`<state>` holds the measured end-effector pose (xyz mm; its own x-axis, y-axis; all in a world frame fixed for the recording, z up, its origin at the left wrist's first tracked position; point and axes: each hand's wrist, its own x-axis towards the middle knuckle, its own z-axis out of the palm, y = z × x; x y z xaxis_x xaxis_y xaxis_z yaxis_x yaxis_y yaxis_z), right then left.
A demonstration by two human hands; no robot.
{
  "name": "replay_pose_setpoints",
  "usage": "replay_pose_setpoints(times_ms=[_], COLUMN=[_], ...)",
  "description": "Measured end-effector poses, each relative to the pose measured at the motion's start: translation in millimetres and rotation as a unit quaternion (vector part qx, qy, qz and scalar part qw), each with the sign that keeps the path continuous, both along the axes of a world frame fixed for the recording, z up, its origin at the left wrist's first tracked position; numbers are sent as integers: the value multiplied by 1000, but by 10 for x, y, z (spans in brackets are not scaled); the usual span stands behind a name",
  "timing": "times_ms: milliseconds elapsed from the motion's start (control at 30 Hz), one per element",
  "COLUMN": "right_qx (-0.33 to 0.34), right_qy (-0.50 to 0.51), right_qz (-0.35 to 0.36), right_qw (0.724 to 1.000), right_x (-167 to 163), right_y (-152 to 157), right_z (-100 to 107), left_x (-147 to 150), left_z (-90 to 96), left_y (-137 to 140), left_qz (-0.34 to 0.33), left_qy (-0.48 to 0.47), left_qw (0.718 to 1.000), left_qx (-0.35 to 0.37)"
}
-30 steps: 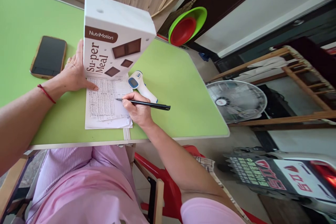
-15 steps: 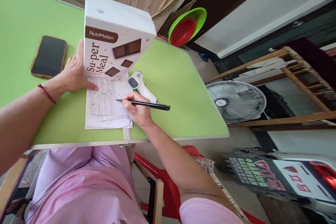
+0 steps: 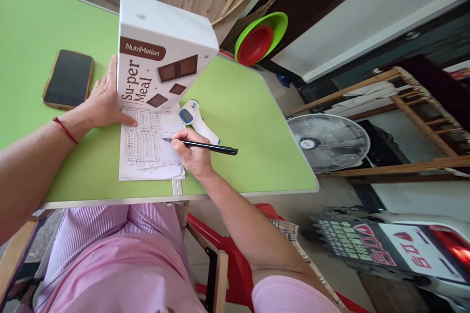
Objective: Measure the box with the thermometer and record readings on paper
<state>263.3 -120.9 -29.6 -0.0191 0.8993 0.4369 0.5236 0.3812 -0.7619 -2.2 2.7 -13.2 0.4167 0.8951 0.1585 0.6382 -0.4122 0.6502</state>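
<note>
My right hand (image 3: 193, 154) pinches a black pen (image 3: 216, 147), its tip touching the handwritten sheets of paper (image 3: 147, 149). Small dense writing covers much of the top sheet. My left hand (image 3: 102, 102) lies spread beside the white "NutriMotion" box (image 3: 168, 22), with the thumb resting on the paper. Its other fingers stretch along the box's left edge and are partly out of sight. The box stands upright over the far end of the sheets. Just beyond my right hand, a white and blue infrared thermometer (image 3: 199, 122) lies on the table.
A phone (image 3: 69, 78) lies left of my left hand on the green table (image 3: 249, 107). Past the table stand green and red basins (image 3: 255, 45), a fan (image 3: 326, 142) and a wooden frame (image 3: 429, 127). A red chair (image 3: 235, 259) is below the table's near edge.
The pen tip has shifted very slightly to the right on the paper. My left hand, the box and the thermometer stay where they were.
</note>
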Motion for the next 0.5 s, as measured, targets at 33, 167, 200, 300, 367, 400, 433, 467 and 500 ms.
replay_pose_setpoints(times_ms=[33, 167, 200, 300, 367, 400, 433, 467, 500], right_qx=[-1, 1, 1, 2, 9, 14, 20, 27, 32], right_qy=[-2, 0, 1, 0, 1, 3, 6, 11, 15], right_qz=[2, 13, 13, 9, 8, 7, 5, 1, -3], right_qw=[1000, 1000, 1000, 1000, 1000, 1000, 1000, 1000, 999], right_x=[-1, 0, 1, 1, 2, 2, 3, 3, 4], right_y=[-1, -3, -3, -3, -1, -1, 0, 0, 0], right_z=[1, -1, -1, 3, 7, 9, 9, 9, 8], left_x=[5, 24, 24, 11, -5, -12, -18, -21, -21], left_z=[7, 37, 38, 18, -9, -21, -30, -34, -34], left_y=[-5, -27, -28, -11, 11, 21, 28, 31, 30], left_qz=[3, 4, 4, 1, -5, -8, -10, -11, -12], left_qy=[3, -3, -4, 2, 2, -1, -5, -7, -8], left_qw=[1000, 1000, 1000, 1000, 1000, 1000, 1000, 1000, 1000], left_qx=[-2, 0, 0, -5, -3, 1, 5, 7, 8])
